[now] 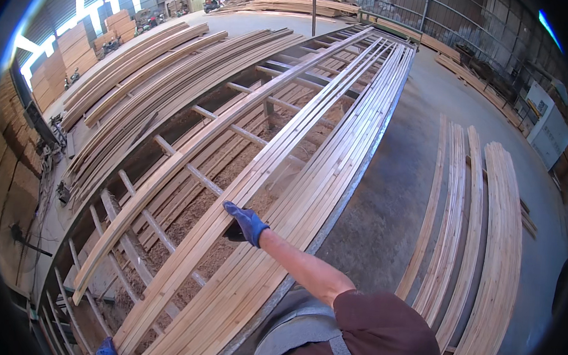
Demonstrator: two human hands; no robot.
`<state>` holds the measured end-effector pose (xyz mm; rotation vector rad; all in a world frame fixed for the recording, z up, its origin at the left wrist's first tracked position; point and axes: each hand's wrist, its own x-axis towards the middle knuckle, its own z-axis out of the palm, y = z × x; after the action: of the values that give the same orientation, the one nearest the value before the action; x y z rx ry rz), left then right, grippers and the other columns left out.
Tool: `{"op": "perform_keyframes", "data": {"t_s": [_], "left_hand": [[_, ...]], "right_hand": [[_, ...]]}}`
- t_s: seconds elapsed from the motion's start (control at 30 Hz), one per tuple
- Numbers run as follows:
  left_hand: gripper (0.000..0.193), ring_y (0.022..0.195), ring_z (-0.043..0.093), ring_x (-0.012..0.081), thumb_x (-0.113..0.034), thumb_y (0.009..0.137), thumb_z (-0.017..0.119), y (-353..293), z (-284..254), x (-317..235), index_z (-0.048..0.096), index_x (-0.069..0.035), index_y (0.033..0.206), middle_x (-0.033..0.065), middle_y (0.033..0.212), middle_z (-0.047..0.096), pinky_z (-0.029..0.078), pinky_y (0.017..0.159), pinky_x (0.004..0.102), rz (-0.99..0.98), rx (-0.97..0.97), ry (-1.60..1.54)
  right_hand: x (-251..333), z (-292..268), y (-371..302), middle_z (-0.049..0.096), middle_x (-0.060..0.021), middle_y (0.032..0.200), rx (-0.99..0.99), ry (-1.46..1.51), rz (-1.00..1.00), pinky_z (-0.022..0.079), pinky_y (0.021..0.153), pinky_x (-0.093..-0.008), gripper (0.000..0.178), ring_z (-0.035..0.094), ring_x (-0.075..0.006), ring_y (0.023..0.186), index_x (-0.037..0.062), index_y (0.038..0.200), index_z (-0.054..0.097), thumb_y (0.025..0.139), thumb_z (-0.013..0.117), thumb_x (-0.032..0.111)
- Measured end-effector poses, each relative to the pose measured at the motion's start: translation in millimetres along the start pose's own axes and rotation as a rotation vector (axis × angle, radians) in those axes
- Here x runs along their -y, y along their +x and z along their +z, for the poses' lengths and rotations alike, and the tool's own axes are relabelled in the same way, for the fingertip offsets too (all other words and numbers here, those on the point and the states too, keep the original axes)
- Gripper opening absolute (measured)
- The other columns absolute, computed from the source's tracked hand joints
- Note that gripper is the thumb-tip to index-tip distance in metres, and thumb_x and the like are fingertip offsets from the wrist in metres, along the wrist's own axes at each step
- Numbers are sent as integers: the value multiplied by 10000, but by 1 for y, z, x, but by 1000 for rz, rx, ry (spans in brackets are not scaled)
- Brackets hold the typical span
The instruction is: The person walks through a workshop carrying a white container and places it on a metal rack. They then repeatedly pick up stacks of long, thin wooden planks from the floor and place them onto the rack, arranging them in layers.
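My right hand (248, 225), in a blue glove with a dark palm, grips the right edge of a narrow group of long wooden boards (198, 229). Its fingertips lie on top of the wood; its underside is partly hidden. At the lower left, my left hand (107, 350), also blue-gloved, is by the near end of these boards. Most of it is cut off by the picture's edge, so its fingers do not show. The boards rest on the cross rollers of a long metal frame (159, 234). Right of them lies a wider row of boards (281, 235), side by side.
Another long board (168, 174) lies on the frame to the left. Beyond it are several stacked boards (166, 94). On the floor at the right lie more board stacks (500, 221). Sawdust (195, 221) covers the ground under the rollers. A pale cabinet (549, 133) stands far right.
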<state>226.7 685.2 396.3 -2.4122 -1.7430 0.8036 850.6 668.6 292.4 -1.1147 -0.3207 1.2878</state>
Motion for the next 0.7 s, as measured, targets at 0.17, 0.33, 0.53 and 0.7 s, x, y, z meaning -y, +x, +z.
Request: {"op": "perform_keyframes", "data": {"t_s": [0.17,0.33,0.53,0.7], "left_hand": [[722,994,659,355,-491,714,719,110,55,-6,563,-64,1275,168,1088,676,524,857,472,27,166,70],[606,1041,629,366,-550,794,625,150,163,-4,627,-113,1213,145,1137,650,492,856,536,98,103,141],[811,1142,565,378,-594,760,668,117,61,-26,499,-67,1354,216,1251,580,454,929,528,155,5,-23],[658,1054,589,440,-473,869,621,116,3,-70,512,-6,1319,291,1160,602,493,859,484,438,-486,-451]], "right_hand": [[-16,18,65,699,-192,975,-224,-360,307,578,612,-383,535,707,-271,730,8,1101,643,888,617,498],[-59,8,112,699,-166,899,-317,-456,366,557,556,-353,483,696,-263,688,-10,1027,645,920,572,455],[-61,6,97,707,-146,861,-407,-326,286,547,571,-349,316,691,-239,696,41,997,654,918,614,345],[-62,-14,89,694,-133,1024,-306,-64,231,573,732,-379,246,695,-260,896,47,1098,632,901,598,190]]}}
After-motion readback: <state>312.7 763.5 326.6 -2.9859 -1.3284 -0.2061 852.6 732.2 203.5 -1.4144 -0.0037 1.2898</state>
